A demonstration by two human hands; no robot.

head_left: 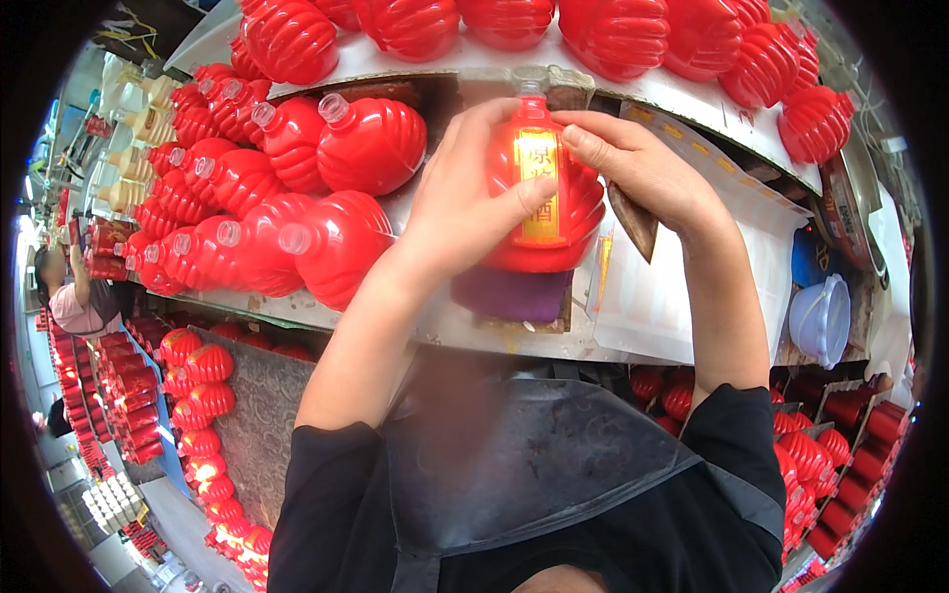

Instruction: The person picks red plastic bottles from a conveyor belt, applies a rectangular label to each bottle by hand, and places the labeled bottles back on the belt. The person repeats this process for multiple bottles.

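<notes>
A red ribbed bottle (583, 232) with a clear neck stands in front of me on the bench, a yellow-and-red label (540, 188) upright on its front. My left hand (470, 193) is wrapped about its left side, thumb pressed on the label's lower part. At the label's upper right, my right hand (643, 163) touches the bottle with thumb and fingertips. A brown, flat, pointed piece like a wooden scraper (635, 225) is held in its curled fingers, point downward. Below the bottle lies a purple cloth or pad (514, 298).
Several red bottles (371, 146) lie tilted in rows on the left; more red bottles (613, 35) line the white ledge at the back. A white backing sheet (657, 296) covers the bench's right part, near a pale bucket (820, 318). At far left is another person (77, 301).
</notes>
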